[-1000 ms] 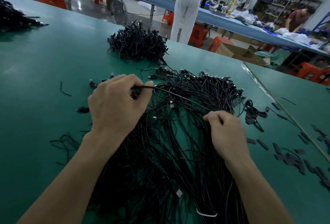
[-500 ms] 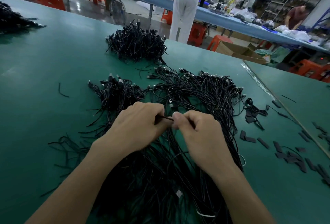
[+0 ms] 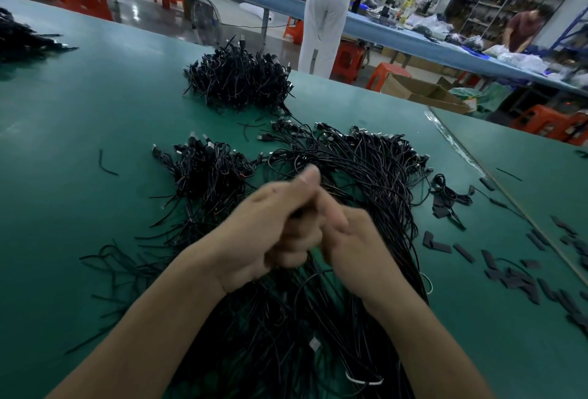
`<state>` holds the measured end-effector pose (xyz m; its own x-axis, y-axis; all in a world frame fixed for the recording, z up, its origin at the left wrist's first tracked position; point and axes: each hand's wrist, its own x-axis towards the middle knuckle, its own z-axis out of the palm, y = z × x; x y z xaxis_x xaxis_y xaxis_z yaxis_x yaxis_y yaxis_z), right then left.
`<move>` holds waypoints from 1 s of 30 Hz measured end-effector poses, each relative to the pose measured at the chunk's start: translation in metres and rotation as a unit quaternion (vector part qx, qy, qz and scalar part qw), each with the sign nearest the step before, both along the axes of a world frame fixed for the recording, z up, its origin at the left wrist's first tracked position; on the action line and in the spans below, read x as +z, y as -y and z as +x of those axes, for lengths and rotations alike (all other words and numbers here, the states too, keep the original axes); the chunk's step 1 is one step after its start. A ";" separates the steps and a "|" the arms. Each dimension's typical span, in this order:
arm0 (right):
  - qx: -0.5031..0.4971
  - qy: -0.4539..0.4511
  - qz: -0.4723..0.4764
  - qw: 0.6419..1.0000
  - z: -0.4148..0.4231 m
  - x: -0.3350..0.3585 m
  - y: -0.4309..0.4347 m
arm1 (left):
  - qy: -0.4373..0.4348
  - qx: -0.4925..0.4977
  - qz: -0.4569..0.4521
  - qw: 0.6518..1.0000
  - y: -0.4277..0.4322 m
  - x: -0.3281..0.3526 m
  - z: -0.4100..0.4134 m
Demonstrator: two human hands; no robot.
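Observation:
A big loose heap of thin black cables (image 3: 359, 175) lies on the green table (image 3: 79, 131) right in front of me. My left hand (image 3: 270, 233) and my right hand (image 3: 356, 245) meet above the heap, fingers curled and pressed together around a black cable (image 3: 297, 213) that shows only as a dark bit between them. Motion blur hides the finger detail. A smaller bunch of cables with plug ends (image 3: 206, 169) lies just left of my hands.
A tidy mound of coiled cables (image 3: 238, 80) sits farther back, another pile (image 3: 22, 38) at the far left. Several short black strips (image 3: 515, 274) litter the table at the right, near a seam (image 3: 496, 182). A person in white trousers (image 3: 324, 16) stands beyond the table.
My left hand came from the left bunch with a cable and met my right hand over the heap. Both hands have since closed tighter together and risen slightly.

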<state>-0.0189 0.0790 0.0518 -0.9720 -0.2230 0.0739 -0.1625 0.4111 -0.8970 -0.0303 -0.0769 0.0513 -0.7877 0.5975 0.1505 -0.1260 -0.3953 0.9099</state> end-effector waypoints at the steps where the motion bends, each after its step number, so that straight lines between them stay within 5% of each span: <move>1: 0.016 0.014 0.042 0.999 0.002 -0.001 0.001 | 0.023 0.051 0.046 0.997 0.001 0.000 -0.002; 4: 0.073 0.031 0.096 0.992 0.010 -0.002 0.004 | 0.047 0.187 0.130 0.973 0.005 -0.001 -0.011; 7: 0.095 -0.004 0.146 0.985 0.018 0.006 0.004 | 0.007 0.282 0.106 0.954 0.007 -0.008 -0.016; 12: 0.069 -0.085 0.122 0.987 0.018 0.025 0.005 | -0.162 0.364 -0.138 0.907 0.004 -0.013 -0.016; 15: 0.065 -0.122 0.077 0.987 0.014 0.031 0.002 | -0.217 0.295 -0.210 0.906 -0.001 -0.012 -0.008; 19: 0.059 -0.136 0.027 0.989 0.005 0.034 -0.005 | -0.059 0.134 -0.159 0.976 -0.006 -0.005 0.000; 23: 0.015 -0.131 -0.038 0.991 -0.001 0.025 -0.008 | 0.017 0.039 -0.181 0.983 0.000 -0.003 0.003; 26: -0.069 -0.117 -0.072 0.988 -0.002 0.015 -0.008 | 0.043 0.025 -0.129 0.990 0.003 0.002 0.003; 30: -0.047 -0.046 -0.060 0.996 0.002 0.005 -0.006 | 0.112 0.099 0.046 0.988 0.006 0.010 -0.004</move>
